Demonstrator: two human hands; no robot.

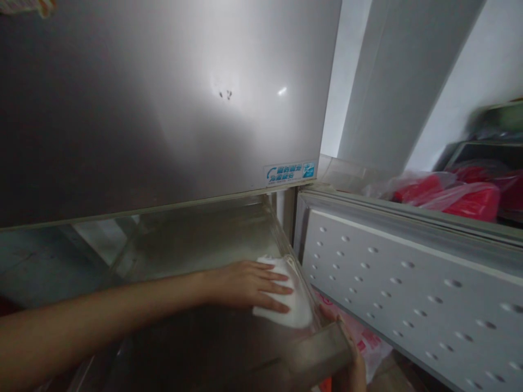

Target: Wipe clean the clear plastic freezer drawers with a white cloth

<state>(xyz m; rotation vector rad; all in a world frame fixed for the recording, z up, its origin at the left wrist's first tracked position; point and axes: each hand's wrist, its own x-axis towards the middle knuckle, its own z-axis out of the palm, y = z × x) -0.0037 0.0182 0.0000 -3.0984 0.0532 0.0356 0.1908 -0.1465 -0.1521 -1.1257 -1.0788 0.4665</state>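
Lower centre, the left grip (245,286) lies open, fingers spread, apparently keeping the white cloth (301,307) flat on the drawer (318,351); lower right, the right grip (357,366), closure unclear, seemingly steadies its corner.

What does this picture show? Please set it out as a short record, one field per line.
Left hand: spread flat on a thin white cloth or paper sheet
Sheet: against the right side of a translucent, box-shaped plastic drawer
Right hand: at the drawer's front right corner, partly hidden
Upper door: smooth silver-grey panel, blue-lettered rectangular sticker at its lower right
Lower door: pale grey dimpled rectangular panel, swung open
Behind it: red items in clear plastic, contents unclear
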